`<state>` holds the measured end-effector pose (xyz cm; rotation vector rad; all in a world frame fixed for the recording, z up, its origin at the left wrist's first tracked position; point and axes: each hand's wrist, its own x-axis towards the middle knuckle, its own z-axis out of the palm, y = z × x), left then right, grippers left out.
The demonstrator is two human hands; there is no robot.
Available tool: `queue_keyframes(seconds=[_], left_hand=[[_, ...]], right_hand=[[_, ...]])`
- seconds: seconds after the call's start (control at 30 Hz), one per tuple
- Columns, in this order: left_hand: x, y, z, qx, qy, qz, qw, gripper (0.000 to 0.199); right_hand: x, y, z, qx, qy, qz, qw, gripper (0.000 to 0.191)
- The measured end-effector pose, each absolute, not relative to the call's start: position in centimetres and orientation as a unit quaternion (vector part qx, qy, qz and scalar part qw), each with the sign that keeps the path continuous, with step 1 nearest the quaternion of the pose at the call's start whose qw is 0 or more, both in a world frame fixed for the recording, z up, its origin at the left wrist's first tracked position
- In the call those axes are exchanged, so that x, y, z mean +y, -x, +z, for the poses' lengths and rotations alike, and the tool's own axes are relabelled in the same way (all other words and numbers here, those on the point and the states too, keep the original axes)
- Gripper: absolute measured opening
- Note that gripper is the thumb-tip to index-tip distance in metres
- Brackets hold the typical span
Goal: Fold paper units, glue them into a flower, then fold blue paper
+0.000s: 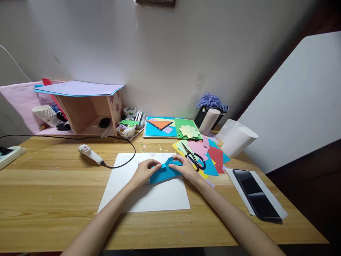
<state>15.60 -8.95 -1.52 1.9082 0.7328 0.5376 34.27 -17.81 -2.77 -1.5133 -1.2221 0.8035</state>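
Between my two hands is a piece of blue paper (164, 174), with a folded strip standing up along its top edge. My left hand (145, 171) pinches its left part between thumb and fingers. On the other side, my right hand (185, 168) grips the folded strip near the upper right, thumb in front. Both hands are just over a white sheet (160, 199) with small coloured marks. Black-handled scissors (195, 159) lie right beside my right hand on a heap of coloured paper scraps (217, 156).
A white corded glue gun (92, 154) lies left of the sheet. A phone (257, 195) rests on white paper at the right, near a paper roll (237, 142). Behind stand an open box (87, 110), a basket of supplies (127, 132) and a green sheet with a pale flower cutout (189, 131).
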Motion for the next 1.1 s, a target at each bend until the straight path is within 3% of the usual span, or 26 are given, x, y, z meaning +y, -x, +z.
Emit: queue_keyframes(seconds=[0.4,0.83,1.1], left_hand=[[-8.8,-15.5,-1.6,0.312,-0.79,0.236,0.472,0.025],[-6.2,-15.0,-2.6,0.41,-0.709,0.266,0.509,0.031],[-4.0,-14.2,-2.2,0.31,-0.726,0.227,0.57,0.025]], right_hand=[[-17.0,-33.6,-2.9,-0.497,0.59,0.431,0.469,0.029],[-12.4,-32.2,-3.6,-0.457,0.625,0.386,0.502,0.031],[-11.8,-32.5,-3.8,-0.472,0.634,0.367,0.49,0.027]])
